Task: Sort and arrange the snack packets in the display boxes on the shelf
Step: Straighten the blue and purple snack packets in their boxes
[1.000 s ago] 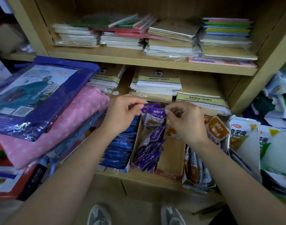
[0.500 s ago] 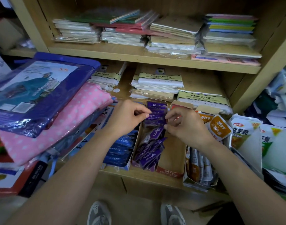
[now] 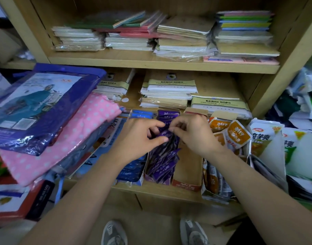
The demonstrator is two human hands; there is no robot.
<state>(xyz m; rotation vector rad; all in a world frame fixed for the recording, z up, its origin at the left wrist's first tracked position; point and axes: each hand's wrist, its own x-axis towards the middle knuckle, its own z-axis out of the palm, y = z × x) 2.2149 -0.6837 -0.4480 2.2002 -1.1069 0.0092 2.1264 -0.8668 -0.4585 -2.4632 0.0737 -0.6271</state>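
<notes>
Nearest, we note two shoes on the floor below the shelf.

On the shelf's front edge we count three boxes side by side. One holds blue packets. The purple box holds purple packets. The red-fronted box shows bare cardboard inside. The purple packets overlap too closely to count.

To the right lie at least three orange packets and two white bags. To the left are one pink dotted pack and one blue pack resting on it.

Two hands work over the middle of the purple box. The left hand pinches purple packets between thumb and curled fingers. The right hand has its fingers curled onto the same bunch, and the fingertips of the two hands nearly meet.

One second ago a single purple packet stood face-out between the hands. Now no packet face shows there, and the hands are closer together.

The purple box has its long axis running near to far. Its packets stand on edge in a row along that axis, and the near ones slant up to the right.

Behind the boxes we count three labelled paper bundles. Notebook stacks sit on the board above.
</notes>
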